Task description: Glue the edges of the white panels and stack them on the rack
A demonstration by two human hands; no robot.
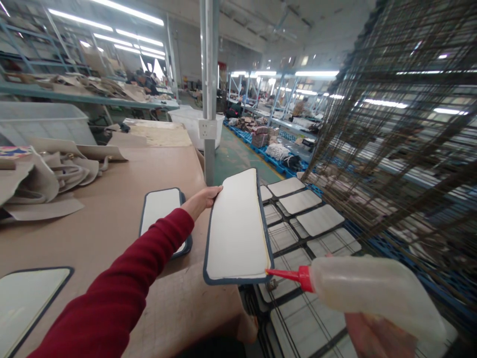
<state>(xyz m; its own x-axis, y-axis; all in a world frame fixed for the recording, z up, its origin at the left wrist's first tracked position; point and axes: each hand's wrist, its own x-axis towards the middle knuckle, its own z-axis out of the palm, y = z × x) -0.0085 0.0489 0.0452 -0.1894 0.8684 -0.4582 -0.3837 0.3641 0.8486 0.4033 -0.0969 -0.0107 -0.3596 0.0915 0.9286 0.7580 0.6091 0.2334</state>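
My left hand [209,196] is closed on the upper left edge of a white panel [238,228] with a dark blue border, held tilted past the table's edge. A yellowish line runs down the panel's right side. In my right hand [376,333] lies a translucent squeeze bottle [372,293], whose red nozzle [290,274] points left. Its tip meets the panel's lower right corner. Behind my left forearm, a stack of similar panels [162,206] rests on the table. Another bordered panel [30,303] lies at the lower left.
The brown table [112,238] carries beige cut pieces [63,174] at left. On my right, a wire rack [294,238] holds several panels laid flat, and raised wire shelves [402,129] slant above it. A grey post [209,99] with a socket stands at the table's far corner.
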